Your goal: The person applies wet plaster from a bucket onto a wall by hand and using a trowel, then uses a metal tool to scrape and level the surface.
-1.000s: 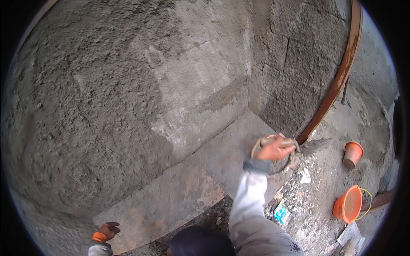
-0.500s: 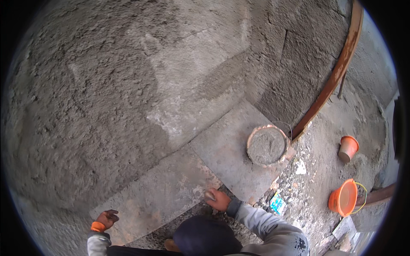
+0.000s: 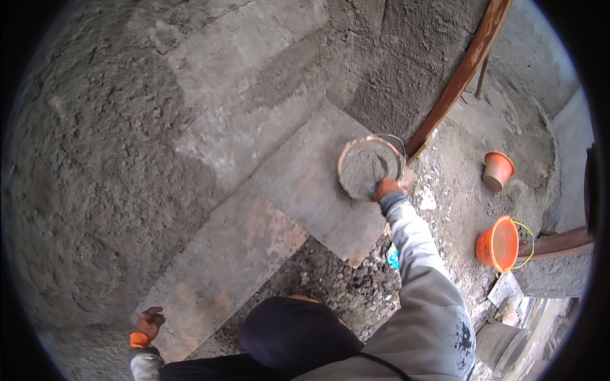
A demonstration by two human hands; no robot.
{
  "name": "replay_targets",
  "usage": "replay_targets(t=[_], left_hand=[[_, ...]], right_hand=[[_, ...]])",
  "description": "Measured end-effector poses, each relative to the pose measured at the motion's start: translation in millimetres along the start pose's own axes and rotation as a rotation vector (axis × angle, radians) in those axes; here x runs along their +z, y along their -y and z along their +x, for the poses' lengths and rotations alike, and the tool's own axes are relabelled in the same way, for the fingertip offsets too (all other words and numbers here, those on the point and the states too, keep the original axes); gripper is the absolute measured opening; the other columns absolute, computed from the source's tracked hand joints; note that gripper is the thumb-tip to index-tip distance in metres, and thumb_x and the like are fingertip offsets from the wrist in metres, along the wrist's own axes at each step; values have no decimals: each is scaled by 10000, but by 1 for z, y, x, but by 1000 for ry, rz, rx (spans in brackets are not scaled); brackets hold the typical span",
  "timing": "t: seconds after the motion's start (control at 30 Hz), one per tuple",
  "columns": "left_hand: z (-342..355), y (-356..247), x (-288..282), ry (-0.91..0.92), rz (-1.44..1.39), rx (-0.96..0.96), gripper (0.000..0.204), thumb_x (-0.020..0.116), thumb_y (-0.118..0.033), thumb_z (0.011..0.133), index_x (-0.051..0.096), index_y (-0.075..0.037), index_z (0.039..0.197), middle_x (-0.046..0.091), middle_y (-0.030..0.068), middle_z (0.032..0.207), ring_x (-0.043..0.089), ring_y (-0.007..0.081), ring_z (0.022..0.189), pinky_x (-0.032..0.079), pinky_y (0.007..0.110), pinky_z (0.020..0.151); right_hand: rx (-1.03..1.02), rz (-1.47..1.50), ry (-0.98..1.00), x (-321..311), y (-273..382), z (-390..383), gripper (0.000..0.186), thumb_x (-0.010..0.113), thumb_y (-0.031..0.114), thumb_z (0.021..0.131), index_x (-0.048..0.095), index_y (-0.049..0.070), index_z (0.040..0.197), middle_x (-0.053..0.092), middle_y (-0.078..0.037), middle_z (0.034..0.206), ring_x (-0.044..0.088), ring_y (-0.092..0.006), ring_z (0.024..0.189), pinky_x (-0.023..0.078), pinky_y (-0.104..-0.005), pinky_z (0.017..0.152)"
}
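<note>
A bucket of wet grey mortar (image 3: 363,166) stands on a flat grey board (image 3: 298,165) beside the wall corner. My right hand (image 3: 386,188) reaches over the bucket's near right rim, closed on a trowel (image 3: 382,165). The trowel's dark blade is partly sunk in the mortar, and its handle is mostly hidden by my fingers. At the lower left, my left hand (image 3: 150,322), with an orange band at the wrist, is held over the end of a second board (image 3: 222,273). Its fingers are loosely bent and apart, with nothing seen in them.
Rough mortared walls (image 3: 114,146) rise at the left and far side. A curved reddish-brown beam (image 3: 454,89) leans beyond the bucket. To the right are a small orange bucket (image 3: 497,171) and a larger one (image 3: 495,244) with a yellow handle. Gravel (image 3: 356,286) and a blue wrapper (image 3: 393,256) lie nearby.
My right hand has moved away from the near board's edge, forward and right, into the mortar bucket. The view has shifted to the right. My left hand stays near the board's end.
</note>
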State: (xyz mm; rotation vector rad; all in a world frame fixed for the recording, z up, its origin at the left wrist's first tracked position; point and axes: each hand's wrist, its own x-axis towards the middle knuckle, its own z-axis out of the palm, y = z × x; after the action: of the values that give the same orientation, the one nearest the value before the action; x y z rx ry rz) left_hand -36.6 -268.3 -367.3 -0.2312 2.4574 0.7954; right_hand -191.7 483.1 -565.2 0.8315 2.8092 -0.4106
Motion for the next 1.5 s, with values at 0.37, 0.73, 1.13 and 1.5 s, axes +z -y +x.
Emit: replay_targets(t=[0.37,0.73,1.13,1.5], left_hand=[[-11,-1,0,-17,-21,-34,290,594,-3,783,582,-11,1073,652,91,815,624,164,787,493,276,722],[-21,19,-2,-18,11,-127,326,618,-50,769,592,-3,1090,681,107,820,650,183,793,500,299,747],[-14,-24,2,-55,53,-148,362,630,-123,786,579,6,1121,671,139,922,632,207,888,486,305,796],[-35,25,-5,-25,-113,-180,308,623,-60,802,575,-16,1103,670,93,908,625,174,875,485,289,805]], right_hand=[[91,1542,330,16,3,-65,324,477,63,725,528,26,1042,551,-89,676,503,-160,442,431,-292,365],[-61,2044,-50,-66,44,-91,445,456,73,738,441,3,1177,515,-79,782,509,-155,533,465,-277,432],[-314,1163,-1394,-127,197,69,460,564,87,852,389,-40,1258,544,-143,1096,560,-201,887,486,-303,711],[-463,471,79,-20,65,-105,483,546,154,767,413,28,1214,577,-283,972,565,-419,951,470,-453,797]])
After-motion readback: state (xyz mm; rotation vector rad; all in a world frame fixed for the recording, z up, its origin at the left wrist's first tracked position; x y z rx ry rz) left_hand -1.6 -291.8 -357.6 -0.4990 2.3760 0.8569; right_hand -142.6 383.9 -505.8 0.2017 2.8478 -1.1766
